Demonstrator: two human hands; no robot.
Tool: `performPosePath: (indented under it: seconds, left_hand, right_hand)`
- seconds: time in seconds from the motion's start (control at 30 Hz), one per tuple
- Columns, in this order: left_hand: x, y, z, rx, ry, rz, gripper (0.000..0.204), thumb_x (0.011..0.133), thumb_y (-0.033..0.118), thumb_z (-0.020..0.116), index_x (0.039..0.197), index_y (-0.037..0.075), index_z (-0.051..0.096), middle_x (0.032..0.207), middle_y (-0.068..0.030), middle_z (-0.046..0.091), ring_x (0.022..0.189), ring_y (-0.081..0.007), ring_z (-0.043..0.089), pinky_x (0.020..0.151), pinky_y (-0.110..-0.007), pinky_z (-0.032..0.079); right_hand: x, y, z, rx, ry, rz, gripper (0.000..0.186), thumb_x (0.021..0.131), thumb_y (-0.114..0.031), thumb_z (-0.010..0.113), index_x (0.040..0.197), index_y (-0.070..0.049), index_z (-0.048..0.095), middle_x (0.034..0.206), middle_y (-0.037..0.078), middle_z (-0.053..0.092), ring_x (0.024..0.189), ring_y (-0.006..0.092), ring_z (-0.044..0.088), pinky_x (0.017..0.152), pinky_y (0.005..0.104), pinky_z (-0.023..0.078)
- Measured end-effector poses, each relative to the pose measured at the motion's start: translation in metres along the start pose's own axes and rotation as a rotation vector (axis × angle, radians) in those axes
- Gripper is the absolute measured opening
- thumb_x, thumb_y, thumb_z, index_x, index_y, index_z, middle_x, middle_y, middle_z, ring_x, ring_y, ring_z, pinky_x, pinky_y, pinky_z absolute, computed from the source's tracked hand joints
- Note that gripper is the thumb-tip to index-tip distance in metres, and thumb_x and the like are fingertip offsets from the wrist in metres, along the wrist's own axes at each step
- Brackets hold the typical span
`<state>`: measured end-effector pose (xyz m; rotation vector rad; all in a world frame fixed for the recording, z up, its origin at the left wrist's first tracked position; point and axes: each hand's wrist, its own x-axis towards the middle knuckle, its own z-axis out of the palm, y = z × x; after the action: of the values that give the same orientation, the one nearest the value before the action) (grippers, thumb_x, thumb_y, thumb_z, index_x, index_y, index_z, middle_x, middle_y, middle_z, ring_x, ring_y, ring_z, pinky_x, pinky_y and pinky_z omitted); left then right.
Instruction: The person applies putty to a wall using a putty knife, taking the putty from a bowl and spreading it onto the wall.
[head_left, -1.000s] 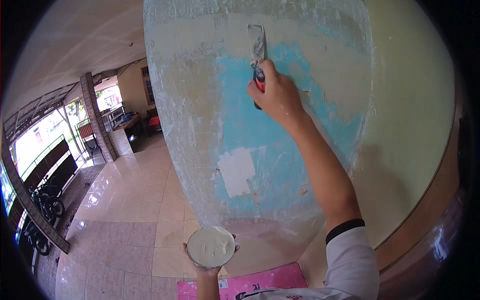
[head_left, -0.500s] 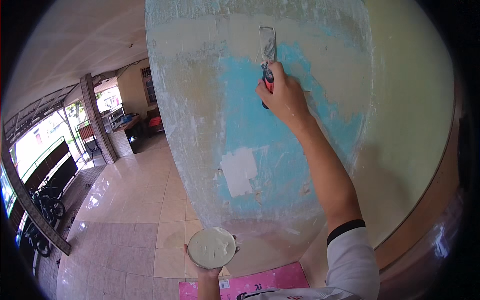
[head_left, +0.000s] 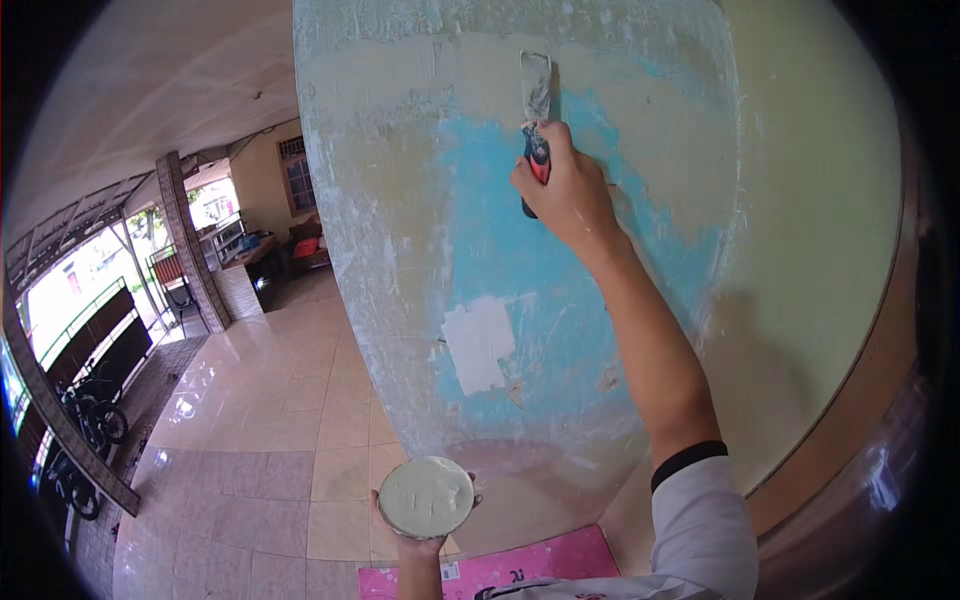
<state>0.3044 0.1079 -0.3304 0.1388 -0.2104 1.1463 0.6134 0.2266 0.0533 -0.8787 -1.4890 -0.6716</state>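
Note:
My right hand (head_left: pixel 565 190) is closed round the black and red handle of a putty knife (head_left: pixel 536 88). Its smeared metal blade points up and lies against the wall (head_left: pixel 385 230), at the upper part where greyish filler borders bare turquoise paint. Low in front of me, my left hand (head_left: pixel 415 543) holds a round tub (head_left: pixel 427 498) from beneath, fingertips showing at both sides. Pale greenish-grey putty with a few knife marks fills the tub. A whitish patch (head_left: pixel 478 345) sits on the turquoise area, below my right hand.
A pink sheet (head_left: pixel 540 562) lies on the floor at the wall's foot. Glossy tiles (head_left: pixel 250 400) stretch left toward a pillar (head_left: pixel 192 240) and parked motorcycles (head_left: pixel 95 420). A table (head_left: pixel 250 255) stands farther back. At right, a pale green wall (head_left: pixel 820 230) adjoins.
Hardly anything differs. The knife and my right hand stay at nearly the same spot on the wall, and the view has shifted very slightly.

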Motion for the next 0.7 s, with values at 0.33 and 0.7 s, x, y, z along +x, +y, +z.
performPosePath:
  seconds: [0.33, 0.7]
  left_hand:
    - [-0.005, 0.007, 0.001, 0.117, -0.076, 0.030, 0.106, 0.083, 0.082, 0.059, 0.159, 0.013, 0.035, 0.160, -0.0320, 0.030, 0.143, -0.0672, 0.023, 0.107, -0.088, 0.022]
    - [-0.007, 0.015, 0.002, 0.171, -0.065, 0.040, 0.102, 0.083, 0.080, 0.061, 0.158, 0.014, 0.039, 0.161, -0.0325, 0.027, 0.144, -0.0676, 0.019, 0.106, -0.090, 0.021]
  right_hand:
    - [-0.076, -0.014, 0.017, 0.046, -0.066, -0.044, 0.041, 0.090, -0.018, 0.072, 0.123, 0.002, 0.056, 0.082, 0.023, 0.069, 0.073, 0.0400, 0.070, 0.064, 0.0489, 0.056]
    - [-0.069, -0.015, 0.032, 0.047, -0.186, 0.009, 0.045, 0.089, -0.020, 0.073, 0.125, 0.000, 0.055, 0.083, 0.024, 0.068, 0.073, 0.0427, 0.069, 0.066, 0.0514, 0.056]
